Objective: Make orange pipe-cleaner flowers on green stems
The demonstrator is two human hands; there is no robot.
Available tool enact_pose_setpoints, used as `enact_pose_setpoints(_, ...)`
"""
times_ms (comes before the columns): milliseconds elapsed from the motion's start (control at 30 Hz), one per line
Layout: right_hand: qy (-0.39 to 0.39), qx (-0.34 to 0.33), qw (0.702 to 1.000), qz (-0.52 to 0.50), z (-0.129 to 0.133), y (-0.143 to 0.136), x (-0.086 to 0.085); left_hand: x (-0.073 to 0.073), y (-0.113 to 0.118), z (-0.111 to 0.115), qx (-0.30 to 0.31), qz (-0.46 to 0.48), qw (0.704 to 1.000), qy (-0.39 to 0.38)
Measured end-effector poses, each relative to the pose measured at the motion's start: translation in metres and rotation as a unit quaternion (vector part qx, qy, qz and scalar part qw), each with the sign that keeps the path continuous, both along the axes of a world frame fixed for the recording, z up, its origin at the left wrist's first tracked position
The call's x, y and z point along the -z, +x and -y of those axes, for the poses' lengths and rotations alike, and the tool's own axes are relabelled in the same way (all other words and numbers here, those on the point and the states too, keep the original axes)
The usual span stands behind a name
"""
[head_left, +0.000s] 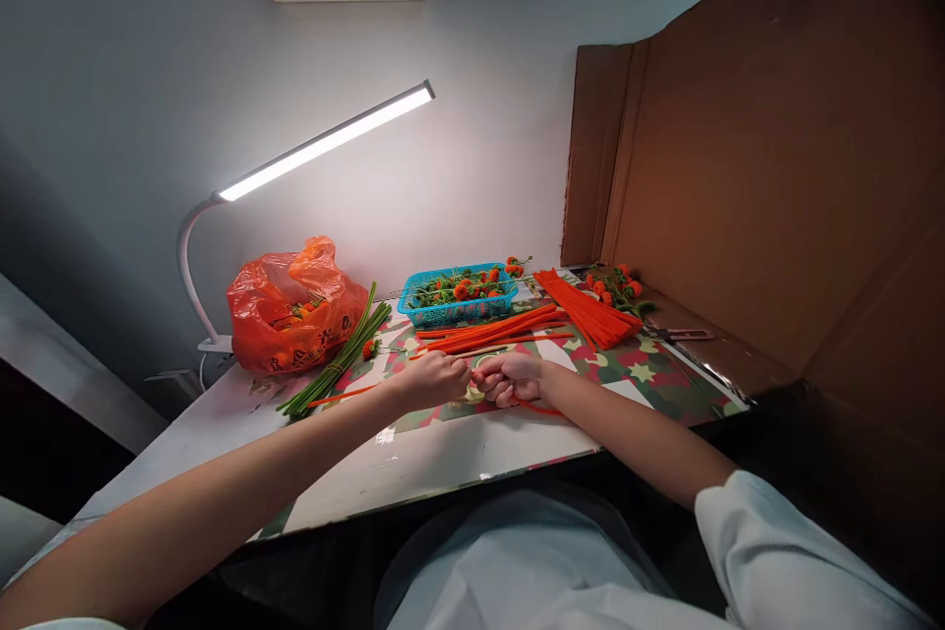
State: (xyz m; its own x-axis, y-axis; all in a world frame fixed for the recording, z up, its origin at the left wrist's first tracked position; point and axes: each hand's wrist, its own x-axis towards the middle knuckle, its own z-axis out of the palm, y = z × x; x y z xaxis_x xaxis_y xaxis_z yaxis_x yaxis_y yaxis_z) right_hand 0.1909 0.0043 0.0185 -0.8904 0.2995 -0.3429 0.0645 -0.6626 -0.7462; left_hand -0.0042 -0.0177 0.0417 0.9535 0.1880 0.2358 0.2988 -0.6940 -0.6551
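My left hand [434,380] and my right hand [511,380] meet fingertip to fingertip over the front part of the table. Both are closed. An orange pipe cleaner [346,396] runs out to the left from under my left hand, and an orange length [538,409] curves out below my right hand. My fingers cover whatever lies between them. Just behind my hands lie loose orange pipe cleaners [494,327]. Farther right is a fanned orange bundle [591,313]. A bundle of green stems [336,364] lies to the left, near a single orange flower [370,348].
A blue basket [424,315] holds orange flowers with green stems. An orange plastic bag [258,315] and a lit lamp [325,143] stand at the left. More flowers [614,287] and a cutter [683,335] lie right, beside a tall cardboard wall [760,148].
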Motion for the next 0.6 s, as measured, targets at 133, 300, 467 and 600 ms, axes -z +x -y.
enact_pose_setpoints(133,0.011,0.005,1.0,-0.001,0.0001,0.0005,0.0012,0.0002,-0.0013,-0.0008,-0.01,-0.004,1.0,-0.018)
enact_pose_setpoints(300,0.026,0.011,1.0,-0.001,-0.0003,-0.0003,0.0032,0.0018,-0.0007,-0.0007,-0.036,0.01,0.999,-0.038)
enact_pose_setpoints(467,0.039,0.016,0.999,-0.004,-0.0004,-0.0003,0.0052,-0.0013,0.0019,0.0011,-0.046,0.023,0.997,-0.053)
enact_pose_setpoints(600,0.049,0.003,0.999,-0.015,0.0008,0.0002,0.0021,-0.0078,0.0014,0.0025,-0.039,0.034,0.997,-0.061)
